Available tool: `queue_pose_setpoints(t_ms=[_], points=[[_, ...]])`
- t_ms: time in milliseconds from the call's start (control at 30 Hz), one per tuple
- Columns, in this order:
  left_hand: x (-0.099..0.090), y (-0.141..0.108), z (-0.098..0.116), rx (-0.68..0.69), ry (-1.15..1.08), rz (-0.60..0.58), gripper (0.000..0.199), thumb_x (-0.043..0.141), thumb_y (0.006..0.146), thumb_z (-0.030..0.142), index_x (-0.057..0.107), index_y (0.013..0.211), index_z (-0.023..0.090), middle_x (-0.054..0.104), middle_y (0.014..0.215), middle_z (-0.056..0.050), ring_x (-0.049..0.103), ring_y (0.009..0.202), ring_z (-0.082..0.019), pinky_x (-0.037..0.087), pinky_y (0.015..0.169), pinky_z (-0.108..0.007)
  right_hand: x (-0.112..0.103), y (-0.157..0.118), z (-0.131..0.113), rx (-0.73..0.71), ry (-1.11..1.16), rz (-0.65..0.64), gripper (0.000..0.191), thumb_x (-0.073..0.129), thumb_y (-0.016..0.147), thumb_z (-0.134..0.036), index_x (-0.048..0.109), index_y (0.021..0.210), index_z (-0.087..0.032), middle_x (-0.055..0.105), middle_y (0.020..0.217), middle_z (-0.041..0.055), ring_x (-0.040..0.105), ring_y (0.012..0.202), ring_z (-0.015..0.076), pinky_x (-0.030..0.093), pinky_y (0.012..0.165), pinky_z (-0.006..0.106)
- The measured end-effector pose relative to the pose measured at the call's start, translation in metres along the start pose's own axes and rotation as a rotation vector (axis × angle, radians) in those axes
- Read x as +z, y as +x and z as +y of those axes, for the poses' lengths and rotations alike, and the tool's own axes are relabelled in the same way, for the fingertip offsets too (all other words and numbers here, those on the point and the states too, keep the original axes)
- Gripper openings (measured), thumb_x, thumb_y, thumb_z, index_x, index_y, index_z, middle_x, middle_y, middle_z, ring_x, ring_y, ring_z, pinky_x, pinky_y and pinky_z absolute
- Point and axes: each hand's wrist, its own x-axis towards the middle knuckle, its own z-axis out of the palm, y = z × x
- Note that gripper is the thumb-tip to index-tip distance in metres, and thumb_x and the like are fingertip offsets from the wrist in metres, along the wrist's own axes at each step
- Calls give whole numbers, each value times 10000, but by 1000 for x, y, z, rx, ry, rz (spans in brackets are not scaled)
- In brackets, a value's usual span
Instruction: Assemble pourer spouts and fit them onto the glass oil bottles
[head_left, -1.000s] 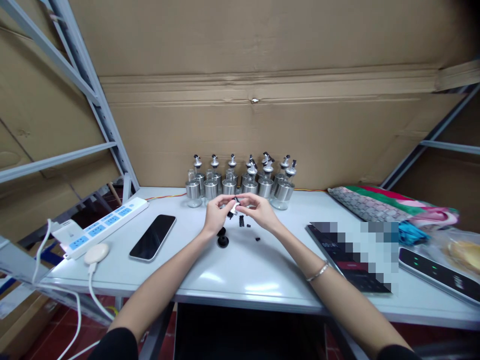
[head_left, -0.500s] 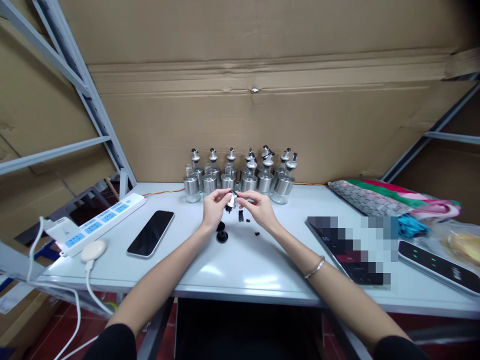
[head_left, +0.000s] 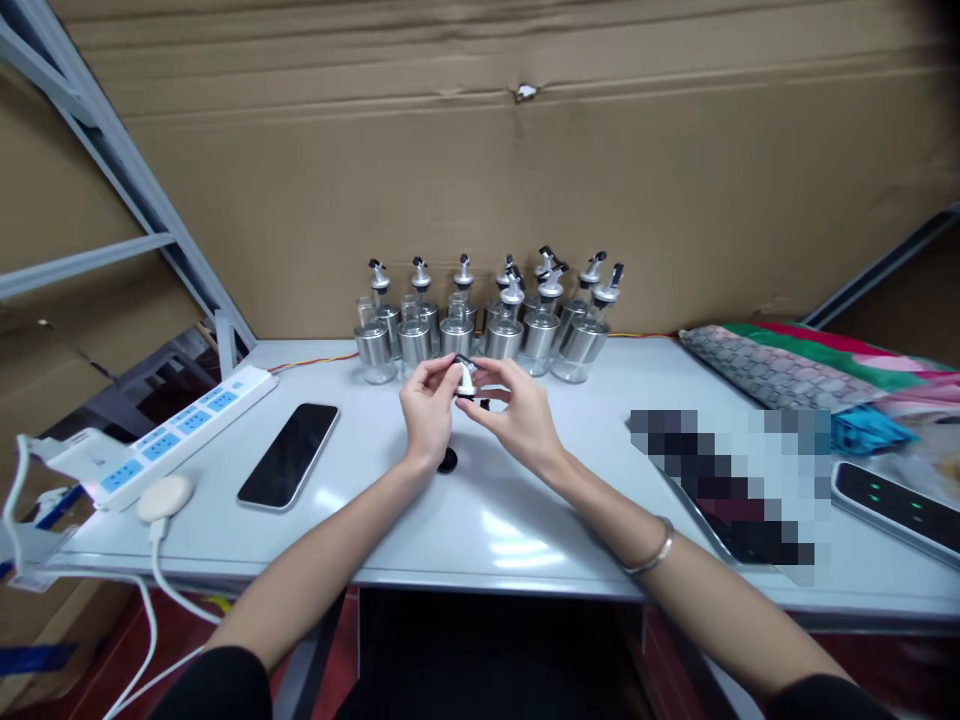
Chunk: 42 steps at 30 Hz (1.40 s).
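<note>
A small silver pourer top (head_left: 466, 380) with a black flip cap is held between my two hands, above the middle of the table. My left hand (head_left: 431, 408) pinches its left side near the cap. The fingers of my right hand (head_left: 517, 405) close round it from the right, thumb at its lower edge. A round black part (head_left: 447, 461) lies on the table by my left wrist. Part of another small black piece (head_left: 485, 404) shows between the fingers of my right hand. Behind my hands stand glass bottles with steel sleeves (head_left: 502, 340), several with pourer tops, others without.
On the left of the white table (head_left: 570, 500) are a phone (head_left: 289, 455), a power strip (head_left: 187, 430) and a round white charger (head_left: 165, 497). At the right lie a pixelated flat item (head_left: 720, 490), a black-topped device (head_left: 892, 500) and colourful fabric (head_left: 825, 370). Cardboard (head_left: 450, 180) rises behind.
The pourer top has turned more upright in my hands. The view has tilted down and come closer. Small black pieces seen on the table before are now mostly hidden or out of sight.
</note>
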Motion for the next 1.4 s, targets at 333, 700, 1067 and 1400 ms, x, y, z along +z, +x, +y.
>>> queue_pose_setpoints(t_ms=[333, 700, 1067, 1400], points=[[-1, -6, 5, -166, 99, -58, 225, 768, 621, 310, 673, 751, 153, 673, 746, -18, 647, 727, -149, 551, 708, -275, -2, -7, 2, 29, -130, -56, 428, 508, 689, -123, 411, 1099, -198, 588, 869, 43, 601, 703, 150, 532, 633, 292], [4, -6, 14, -367, 101, -128, 224, 769, 628, 378, 661, 653, 184, 667, 747, -29, 663, 700, -168, 597, 658, -291, -12, -5, -3, 176, -138, -99, 479, 533, 711, -151, 308, 1129, -222, 588, 917, 69, 638, 790, 187, 536, 638, 291], [-3, -3, 18, -499, 73, -274, 199, 764, 643, 363, 657, 598, 201, 664, 734, -38, 630, 734, -165, 539, 721, -286, -20, -4, 2, 77, -220, -121, 277, 561, 792, -239, 321, 928, -253, 530, 765, -6, 556, 576, 119, 475, 513, 241], [-10, 12, 9, -788, -42, -360, 279, 777, 631, 337, 682, 836, 175, 663, 756, -26, 620, 687, -136, 500, 645, -242, -23, 3, 13, -138, -290, -303, 236, 563, 770, -208, 380, 916, -235, 580, 766, 16, 565, 629, 147, 448, 539, 248]])
